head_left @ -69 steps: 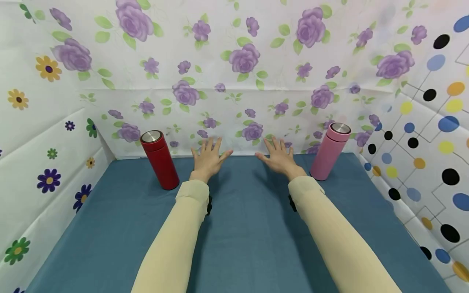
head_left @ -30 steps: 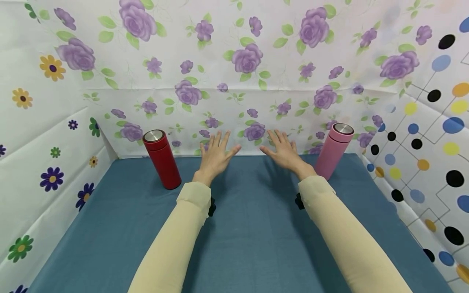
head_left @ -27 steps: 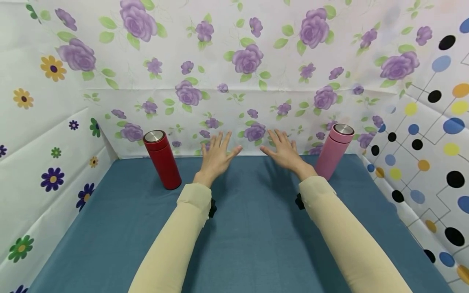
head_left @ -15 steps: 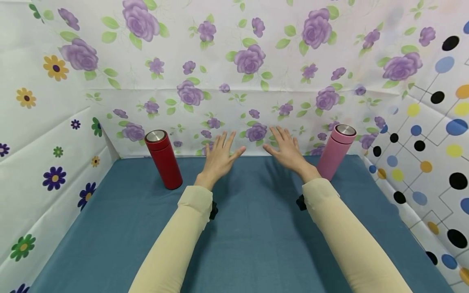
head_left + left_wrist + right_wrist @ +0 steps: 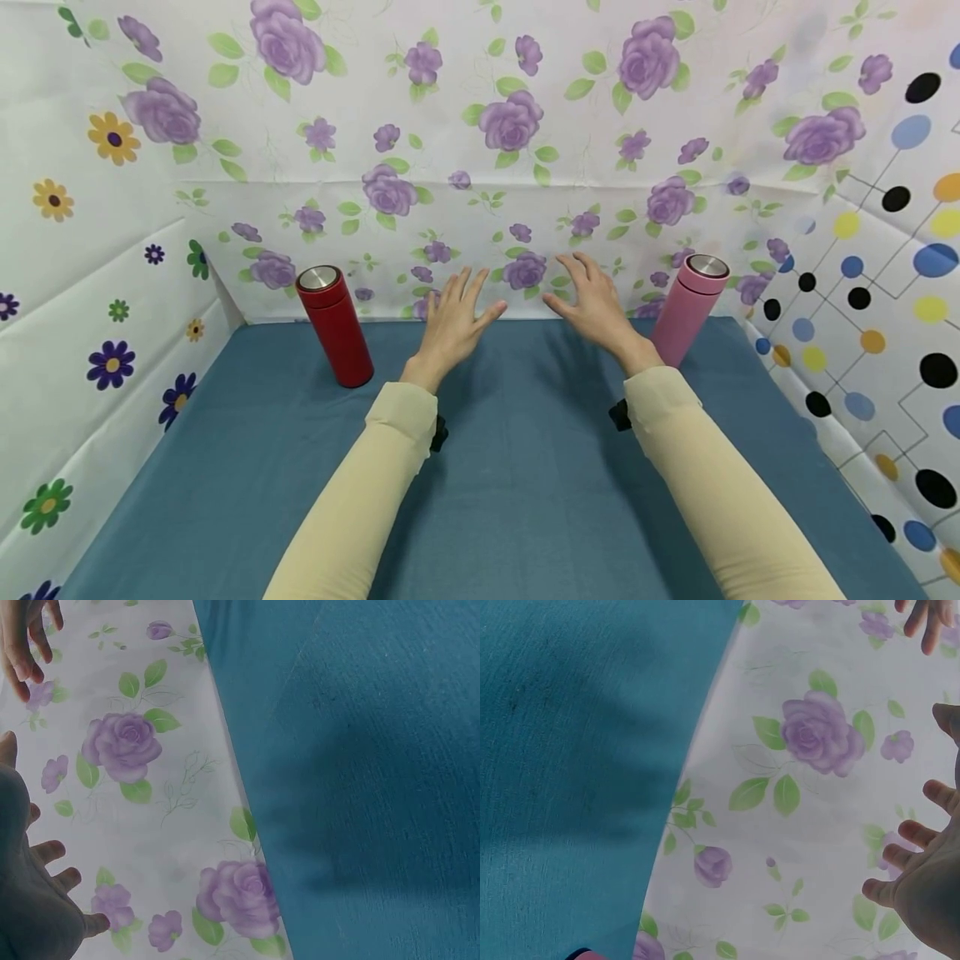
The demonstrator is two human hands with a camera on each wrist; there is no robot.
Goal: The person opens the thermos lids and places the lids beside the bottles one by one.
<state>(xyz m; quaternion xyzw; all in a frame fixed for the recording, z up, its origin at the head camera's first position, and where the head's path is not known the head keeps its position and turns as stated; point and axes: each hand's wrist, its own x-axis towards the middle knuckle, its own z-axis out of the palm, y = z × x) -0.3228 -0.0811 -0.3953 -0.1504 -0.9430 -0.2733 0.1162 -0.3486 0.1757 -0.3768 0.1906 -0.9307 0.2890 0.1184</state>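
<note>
My left hand (image 5: pixel 452 329) hovers over the back part of the table, fingers spread and holding nothing. To its left a red thermos bottle (image 5: pixel 335 329) with a steel-topped lid stands upright, apart from the hand. My right hand (image 5: pixel 598 308) is also held above the table, its fingers slightly bent and touching nothing. Just right of that wrist stands a pink thermos bottle (image 5: pixel 687 308), its lower part partly hidden by the forearm. In the left wrist view the left palm (image 5: pixel 34 892) shows at the edge; the right wrist view shows the right palm (image 5: pixel 937 892).
A blue cloth (image 5: pixel 517 483) covers the table. Behind it rises a white sheet with purple roses (image 5: pixel 512 121). A flower-print sheet (image 5: pixel 112 275) borders the left side and a dotted sheet (image 5: pixel 870 333) the right. A small black device (image 5: pixel 619 415) sits at each wrist.
Both hands have shifted slightly right and up in the head view, and the right fingers have bent a little more. The view itself has swung slightly. Both bottles stay standing in place.
</note>
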